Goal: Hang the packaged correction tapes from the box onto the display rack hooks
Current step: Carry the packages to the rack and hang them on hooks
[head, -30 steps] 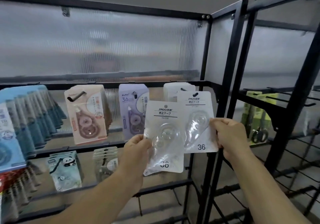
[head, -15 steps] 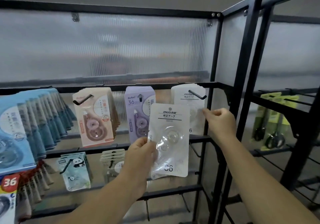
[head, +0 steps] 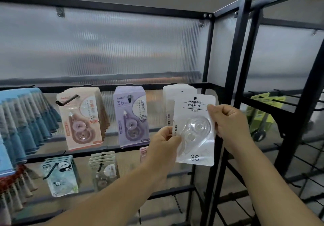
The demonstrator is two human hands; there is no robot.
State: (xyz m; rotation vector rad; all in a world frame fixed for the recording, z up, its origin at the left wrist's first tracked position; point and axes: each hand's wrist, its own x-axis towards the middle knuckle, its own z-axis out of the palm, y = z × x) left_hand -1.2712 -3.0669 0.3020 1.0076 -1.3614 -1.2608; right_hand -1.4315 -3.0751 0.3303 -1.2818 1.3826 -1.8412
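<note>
In the head view, a white packaged correction tape (head: 194, 131) was held upright between the two hands, its clear blister and the printed number 36 turned toward the camera. The left hand (head: 164, 142) was curled on the pack's lower left edge, which was pinched between thumb and fingers. The right hand (head: 228, 122) was closed on the pack's right edge, higher up, with the thumb laid over the front of the card. Just behind the held pack, above the left hand, a stack of white packs (head: 169, 103) was seen hanging from the display rack (head: 228, 68); the held pack's hang hole was set in front of that stack, though whether a hook passed through it could not be told. Left of the left hand, purple packs (head: 130, 119) were hung, then peach packs (head: 80, 120) on a black hook (head: 67, 99), and blue packs (head: 22, 120) farthest left. Below and left of the left hand, panda-printed packs (head: 59, 175) were hung on a lower row. Right of the right hand, beyond the rack's black upright, green packs (head: 261, 110) were seen, blurred.
</note>
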